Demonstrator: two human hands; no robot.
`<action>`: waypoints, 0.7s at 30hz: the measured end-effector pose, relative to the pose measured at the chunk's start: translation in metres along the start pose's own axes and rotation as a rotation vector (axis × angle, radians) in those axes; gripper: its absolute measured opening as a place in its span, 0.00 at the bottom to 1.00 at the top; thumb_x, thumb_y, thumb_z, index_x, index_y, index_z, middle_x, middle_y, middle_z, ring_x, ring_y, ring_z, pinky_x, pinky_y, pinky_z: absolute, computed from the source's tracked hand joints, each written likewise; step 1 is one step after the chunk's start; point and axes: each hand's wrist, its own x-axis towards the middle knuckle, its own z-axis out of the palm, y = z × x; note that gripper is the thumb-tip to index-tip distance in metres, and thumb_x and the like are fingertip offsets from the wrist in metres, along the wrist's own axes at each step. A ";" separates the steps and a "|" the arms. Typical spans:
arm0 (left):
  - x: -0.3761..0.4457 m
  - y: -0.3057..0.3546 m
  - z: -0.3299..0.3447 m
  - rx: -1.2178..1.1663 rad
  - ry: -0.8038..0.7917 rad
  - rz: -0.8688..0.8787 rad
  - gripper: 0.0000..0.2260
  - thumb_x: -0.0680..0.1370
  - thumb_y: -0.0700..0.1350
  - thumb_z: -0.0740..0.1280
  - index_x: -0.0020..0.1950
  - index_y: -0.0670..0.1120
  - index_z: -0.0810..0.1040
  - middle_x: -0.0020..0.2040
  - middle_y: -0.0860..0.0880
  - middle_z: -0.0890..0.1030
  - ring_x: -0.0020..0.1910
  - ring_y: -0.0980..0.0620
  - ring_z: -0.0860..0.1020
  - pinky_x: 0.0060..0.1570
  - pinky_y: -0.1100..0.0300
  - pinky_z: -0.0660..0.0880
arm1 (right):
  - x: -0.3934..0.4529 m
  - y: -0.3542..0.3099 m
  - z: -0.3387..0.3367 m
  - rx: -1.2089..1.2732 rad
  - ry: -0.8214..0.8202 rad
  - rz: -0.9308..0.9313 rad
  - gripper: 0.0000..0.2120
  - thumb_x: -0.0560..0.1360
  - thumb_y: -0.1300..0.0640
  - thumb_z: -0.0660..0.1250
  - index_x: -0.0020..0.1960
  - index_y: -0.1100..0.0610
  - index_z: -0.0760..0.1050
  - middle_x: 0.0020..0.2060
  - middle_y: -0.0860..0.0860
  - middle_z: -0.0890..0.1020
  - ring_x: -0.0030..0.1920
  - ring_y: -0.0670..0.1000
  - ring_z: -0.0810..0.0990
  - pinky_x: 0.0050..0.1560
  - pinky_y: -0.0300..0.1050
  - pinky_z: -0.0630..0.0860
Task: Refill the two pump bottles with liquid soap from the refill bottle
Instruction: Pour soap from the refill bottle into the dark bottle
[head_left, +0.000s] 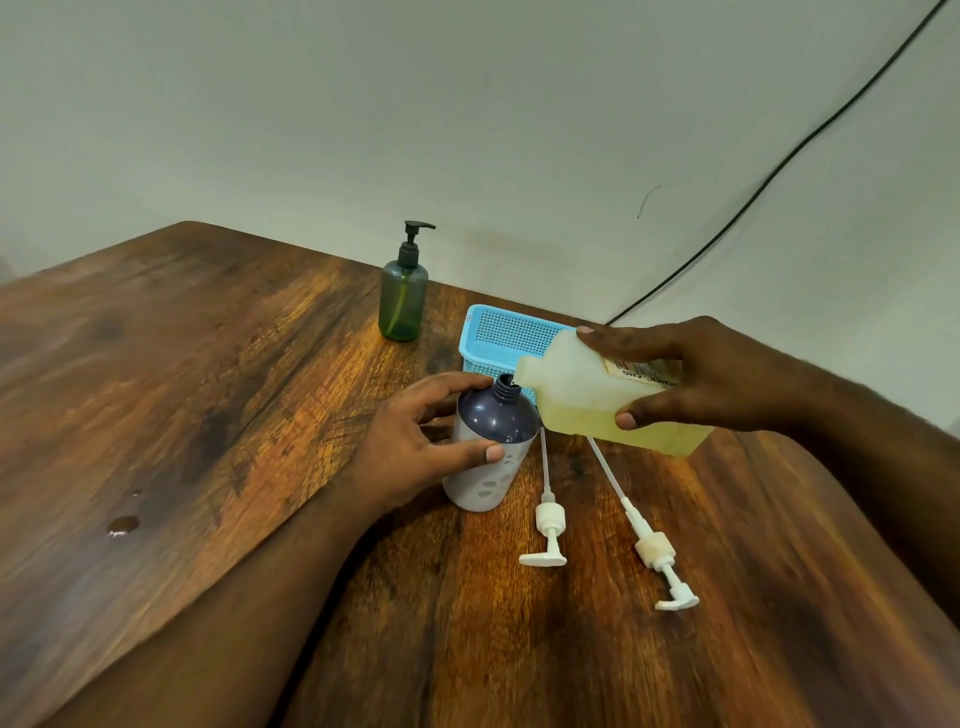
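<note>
Even, soft indoor light, moderately bright. Warm glare on table (208, 364) at centre of frame. Strong wide-angle bending at edges; lower corners blurred. Faint shadows under the hands.

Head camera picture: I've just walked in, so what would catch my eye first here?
At centre, the right hand tips a pale refill bottle of yellowish soap over the open neck of a dark pump bottle, which the left hand steadies. Two white pump heads lie on the wooden table beside it; a green pump bottle stands behind.
</note>
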 end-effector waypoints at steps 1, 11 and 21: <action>0.000 0.000 0.000 0.002 0.000 0.001 0.32 0.62 0.57 0.77 0.65 0.56 0.76 0.63 0.59 0.77 0.61 0.60 0.77 0.58 0.50 0.78 | 0.000 0.000 0.000 0.003 -0.001 -0.001 0.36 0.64 0.37 0.66 0.68 0.32 0.54 0.71 0.46 0.68 0.59 0.48 0.75 0.47 0.30 0.77; -0.001 0.001 0.000 0.001 -0.001 0.003 0.32 0.62 0.58 0.77 0.65 0.55 0.76 0.63 0.58 0.77 0.60 0.61 0.77 0.58 0.51 0.78 | 0.002 -0.001 0.000 -0.034 0.003 0.011 0.37 0.65 0.38 0.66 0.70 0.35 0.54 0.71 0.47 0.68 0.57 0.47 0.74 0.43 0.22 0.72; 0.000 0.001 0.000 0.006 -0.007 -0.013 0.32 0.61 0.59 0.76 0.65 0.57 0.75 0.63 0.61 0.76 0.60 0.63 0.76 0.58 0.54 0.78 | 0.002 -0.002 0.000 -0.042 0.001 0.028 0.37 0.65 0.37 0.66 0.70 0.35 0.53 0.71 0.46 0.68 0.58 0.46 0.74 0.43 0.26 0.74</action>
